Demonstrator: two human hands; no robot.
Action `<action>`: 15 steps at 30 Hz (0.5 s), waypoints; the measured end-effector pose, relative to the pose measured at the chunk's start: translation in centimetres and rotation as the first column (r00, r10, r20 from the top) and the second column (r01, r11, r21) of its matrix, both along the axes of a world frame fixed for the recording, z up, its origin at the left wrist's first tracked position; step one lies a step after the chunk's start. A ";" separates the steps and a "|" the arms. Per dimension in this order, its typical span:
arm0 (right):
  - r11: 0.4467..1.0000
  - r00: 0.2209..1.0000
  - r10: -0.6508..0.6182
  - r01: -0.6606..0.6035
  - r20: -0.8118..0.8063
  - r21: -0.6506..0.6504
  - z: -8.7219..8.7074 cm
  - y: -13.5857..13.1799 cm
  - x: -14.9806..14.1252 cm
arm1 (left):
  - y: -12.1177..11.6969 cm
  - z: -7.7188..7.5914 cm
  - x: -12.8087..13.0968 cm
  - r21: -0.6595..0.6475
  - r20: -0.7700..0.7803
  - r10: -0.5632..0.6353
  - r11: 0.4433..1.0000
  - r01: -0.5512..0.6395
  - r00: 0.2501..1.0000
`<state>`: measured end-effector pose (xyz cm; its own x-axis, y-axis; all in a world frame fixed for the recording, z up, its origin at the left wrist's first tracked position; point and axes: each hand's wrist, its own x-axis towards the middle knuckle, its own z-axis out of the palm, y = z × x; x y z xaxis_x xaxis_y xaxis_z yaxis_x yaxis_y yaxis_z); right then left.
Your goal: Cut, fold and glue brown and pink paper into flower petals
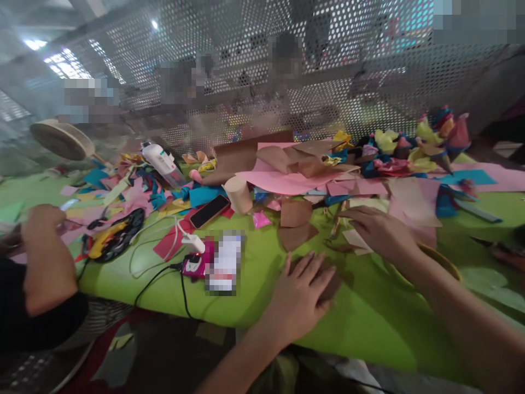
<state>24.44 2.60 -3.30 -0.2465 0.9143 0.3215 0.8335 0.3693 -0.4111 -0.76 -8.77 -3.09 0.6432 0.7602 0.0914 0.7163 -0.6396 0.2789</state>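
Observation:
My left hand [301, 295] lies palm down near the front of the green table, fingers spread. A brown patch that looks like paper [335, 283] shows beside and beneath its fingers. To the right, my right hand [379, 232] reaches over the table with its fingers stretched out. Its fingertips are close to a thin, blurred tool [337, 221]; whether they touch it I cannot tell. Brown paper pieces [297, 221] lie between the hands, farther back. A cream paper piece [356, 241] is below the right fingers.
A power strip [199, 265] with cables, a lit phone [225, 262] and a dark phone [210, 212] are on the left. Behind stand a tape roll [238, 196], a white bottle [161, 161] and pink sheets [283, 169]. Another person's arm [45, 262] rests far left.

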 end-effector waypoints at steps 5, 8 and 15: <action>0.998 0.951 0.054 -0.047 0.306 -0.031 0.6 0.6 -0.7 | -1.1 0.6 -1.7 -0.058 0.058 0.096 0.994 -0.092 0.994; 0.996 0.922 0.084 -0.070 0.378 -0.053 1.4 0.1 -1.0 | -1.8 0.8 -2.9 -0.073 0.025 0.108 0.992 -0.106 0.994; 0.986 0.864 0.168 -0.149 0.474 -0.078 2.2 0.1 -1.2 | -2.9 0.4 -5.0 -0.049 -0.023 0.158 0.986 -0.159 0.987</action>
